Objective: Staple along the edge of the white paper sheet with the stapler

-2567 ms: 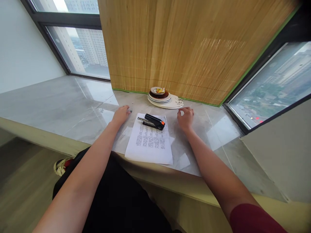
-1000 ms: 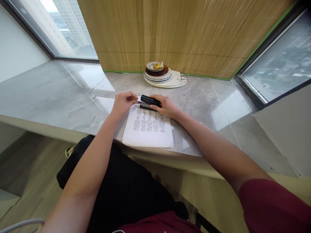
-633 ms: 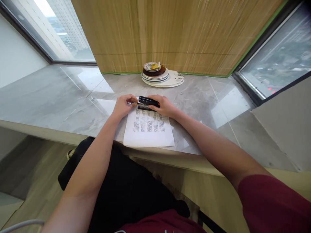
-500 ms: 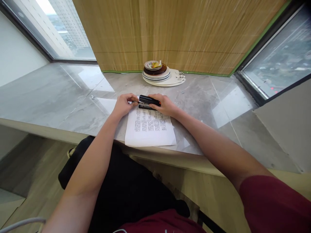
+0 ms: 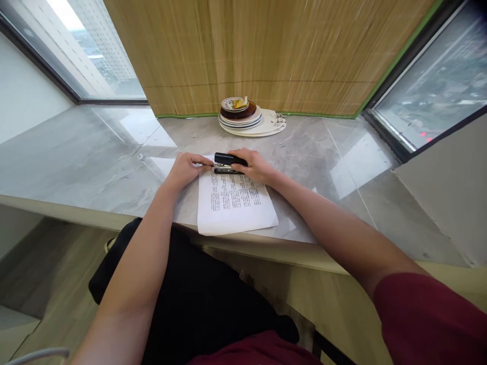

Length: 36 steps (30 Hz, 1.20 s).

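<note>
My right hand (image 5: 251, 165) is wrapped around the rear of a black stapler (image 5: 225, 158), which lies sideways over the top part of a printed sheet of paper (image 5: 236, 215). The stapler's upper arm stands apart from its base, and a bit of shiny metal shows between them. At the stapler's left end, the thumb and forefinger of my left hand (image 5: 187, 168) are pinched together on a small, thin dark piece, too small to name. Whether that piece is joined to the stapler cannot be told. The paper lies flat, with its near edge at the counter's front.
Behind the stapler, a stack of plates (image 5: 240, 121) with a small yellow packet (image 5: 239, 103) on top stands on the grey marble-look counter (image 5: 91, 157). A bamboo blind (image 5: 266, 56) hangs behind it, with windows on both sides. The counter's front edge runs just below the paper.
My left hand's fingers have drawn slightly left, away from the stapler's front end, with the small dark piece between them. My right hand keeps its grip. The whole view has shifted slightly.
</note>
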Motion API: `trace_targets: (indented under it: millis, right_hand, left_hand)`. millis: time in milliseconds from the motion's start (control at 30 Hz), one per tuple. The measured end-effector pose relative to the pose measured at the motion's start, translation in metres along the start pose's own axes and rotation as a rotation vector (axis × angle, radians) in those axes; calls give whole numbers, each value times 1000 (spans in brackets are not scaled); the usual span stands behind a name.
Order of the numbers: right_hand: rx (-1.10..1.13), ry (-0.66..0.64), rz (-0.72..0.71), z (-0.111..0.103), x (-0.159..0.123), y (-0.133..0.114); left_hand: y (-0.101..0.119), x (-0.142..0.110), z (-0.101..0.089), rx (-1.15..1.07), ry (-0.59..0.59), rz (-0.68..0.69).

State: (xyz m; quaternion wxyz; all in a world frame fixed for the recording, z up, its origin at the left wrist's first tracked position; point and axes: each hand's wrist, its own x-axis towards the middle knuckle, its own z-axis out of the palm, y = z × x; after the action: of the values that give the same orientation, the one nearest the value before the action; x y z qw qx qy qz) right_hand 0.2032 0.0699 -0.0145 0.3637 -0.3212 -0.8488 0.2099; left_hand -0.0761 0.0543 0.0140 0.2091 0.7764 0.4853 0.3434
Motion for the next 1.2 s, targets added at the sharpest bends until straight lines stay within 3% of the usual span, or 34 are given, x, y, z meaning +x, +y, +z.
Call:
trace_targets:
  millis: [267,467,667,800,933,1067,1200]
  right_hand:
    - [203,209,32,-13,-7,-2]
    - [314,163,-14,-17,-9,-9]
    - [315,90,-72,-11,-9,-29]
    - [285,116,-81,-6,-10,-38]
    - [286,211,-6,-4,-10,-44]
    - [217,316,97,-10,-8,-43]
    - [98,333,242,-31,-6,-35]
  left_hand:
    - [7,-4,-15,-122,-42,123]
    - [13,-7,-14,-182,-106,150]
    - [20,-5,6,-175,-63,165]
    - [24,-4,6,-136,-47,181]
    - [25,-4,-2,-64,64,172]
    - [24,-3,5,11,188,162]
    - [27,-4,22,84,46,256]
